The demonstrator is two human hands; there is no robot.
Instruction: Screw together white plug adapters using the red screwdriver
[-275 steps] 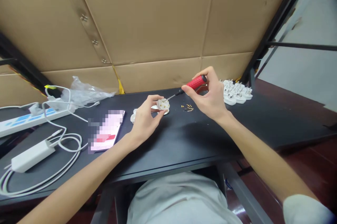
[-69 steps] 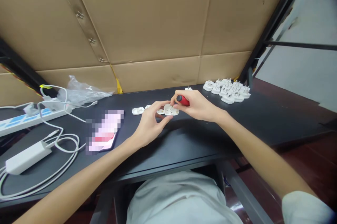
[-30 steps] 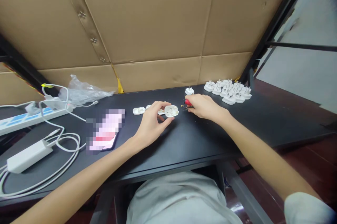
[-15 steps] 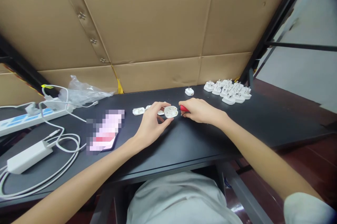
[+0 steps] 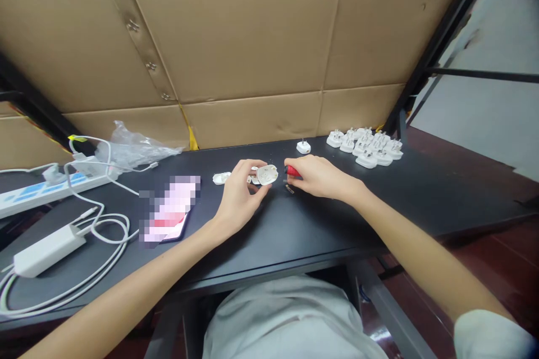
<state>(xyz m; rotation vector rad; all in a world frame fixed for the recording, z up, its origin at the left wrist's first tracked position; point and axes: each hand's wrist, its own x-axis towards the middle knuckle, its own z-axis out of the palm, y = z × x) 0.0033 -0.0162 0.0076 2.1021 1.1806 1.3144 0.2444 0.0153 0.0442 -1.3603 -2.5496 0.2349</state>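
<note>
A person works bare-handed at a black table (image 5: 324, 221), an open white plug shell (image 5: 266, 175) raised near the middle of the view. Taking that shell as the centre of a clock, the left hand (image 5: 243, 189) comes in from eight o'clock, thumb and fingers pinching the shell by its rim, a grip that seems chosen to leave its inner face uncovered. At three o'clock the right hand (image 5: 319, 176) curls its fingers around a red screwdriver handle (image 5: 291, 170), black end pointing toward the shell; the blade cannot be made out. The tool appears tucked into the palm to free the fingertips, which hover close to slim metal parts (image 5: 289, 189) at four o'clock; whether they touch is unclear. Those parts lie between the two hands, probably for easy reach.

The shell is glossy white, rounded and shallow, tilted so its hollow side faces the wearer. Small openings and marks dot its interior, too fine to identify. At nine o'clock, another white shell (image 5: 220, 178) lies on the table beside the left hand. A lone white plug (image 5: 304, 147) stands at two o'clock, pins up, while a cluster of white plugs (image 5: 377, 151) sits between two and three, also pins up, likely because their broad bodies make a steady base. A smartphone (image 5: 172, 210) lies between eight and nine, apart from the parts.
</note>
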